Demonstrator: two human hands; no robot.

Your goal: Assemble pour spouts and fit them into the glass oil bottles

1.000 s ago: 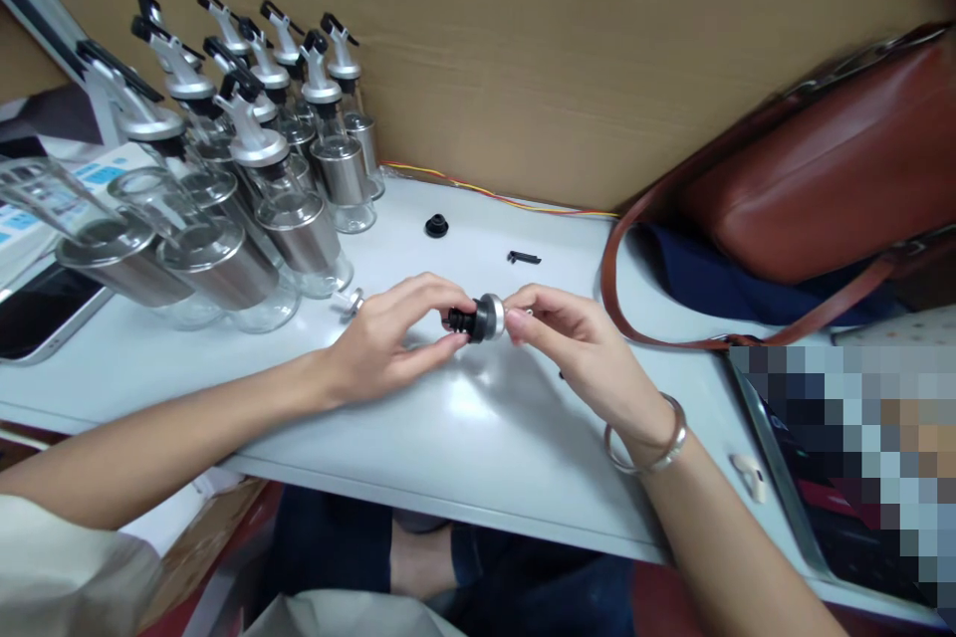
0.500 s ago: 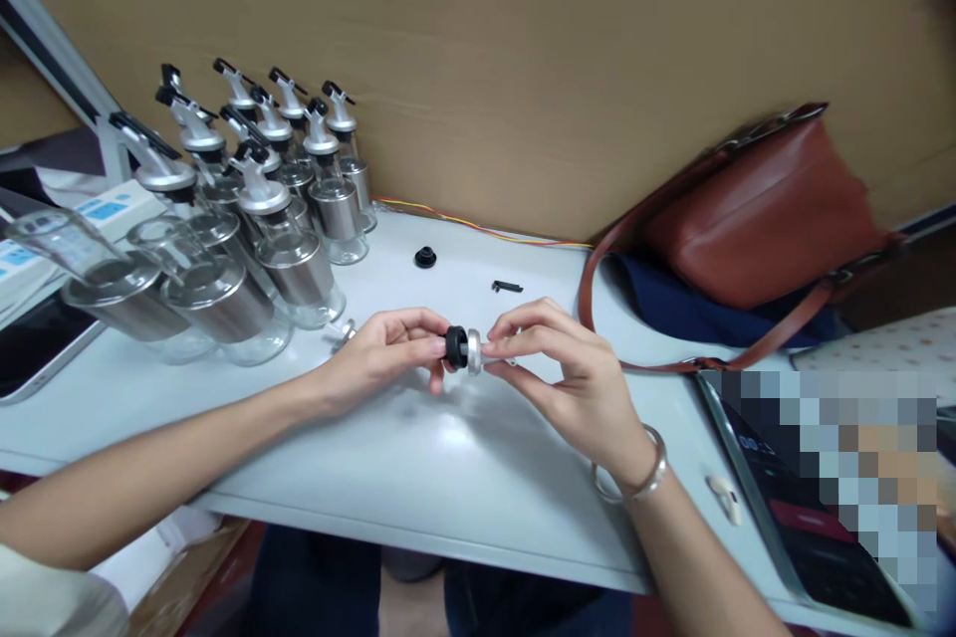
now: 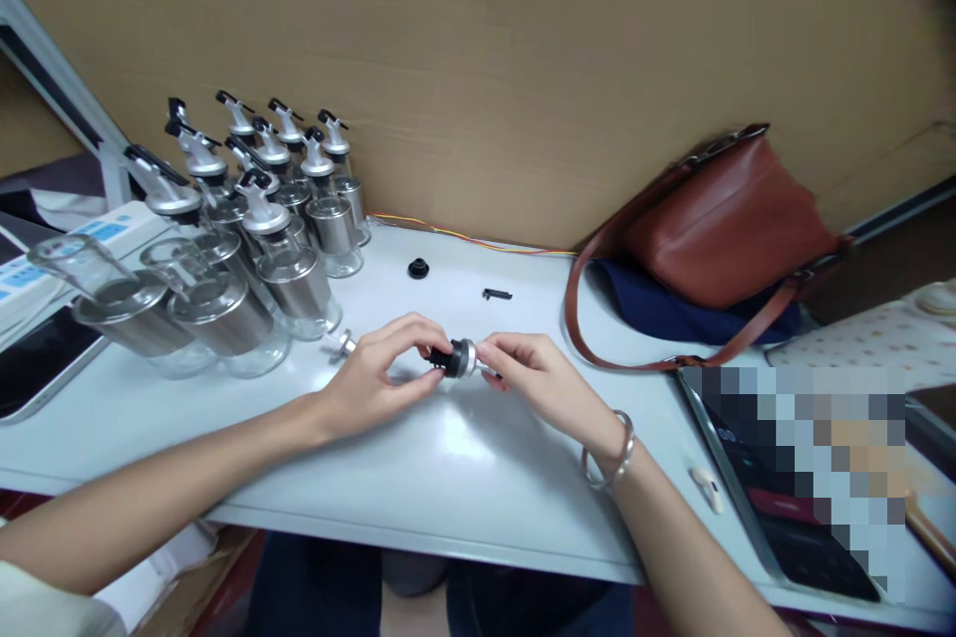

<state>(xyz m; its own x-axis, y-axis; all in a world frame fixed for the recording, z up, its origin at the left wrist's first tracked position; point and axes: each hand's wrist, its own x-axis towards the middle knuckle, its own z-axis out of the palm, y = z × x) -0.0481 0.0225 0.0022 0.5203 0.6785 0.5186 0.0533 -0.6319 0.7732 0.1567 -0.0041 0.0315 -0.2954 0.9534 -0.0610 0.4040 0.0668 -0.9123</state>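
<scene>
My left hand [image 3: 384, 370] pinches a black ribbed stopper [image 3: 446, 359] between thumb and fingers, above the middle of the table. Against its right end sits a silver pourer spout [image 3: 470, 358], gripped by the thumb and fingertips of my right hand [image 3: 536, 373]. Stopper and spout lie in line, with no visible gap. My right fingers partly cover the narrow end of the spout. Another silver spout [image 3: 343, 345] rests on the table behind my left hand. Farther back lie a black round stopper [image 3: 418, 268] and a small black lever [image 3: 497, 295].
Several glass bottles with metal sleeves crowd the left, most topped with pourers; two front bottles [image 3: 220, 309] have bare necks. A brown bag [image 3: 728, 224] lies on dark blue cloth at right. Nearer are a tablet [image 3: 829, 557] and a white earbud [image 3: 706, 490]. Cardboard [image 3: 463, 70] stands behind.
The gap between the black stopper and the silver spout has closed. My right hand has turned, its fingers now curled more tightly around the spout. The view has shifted slightly.
</scene>
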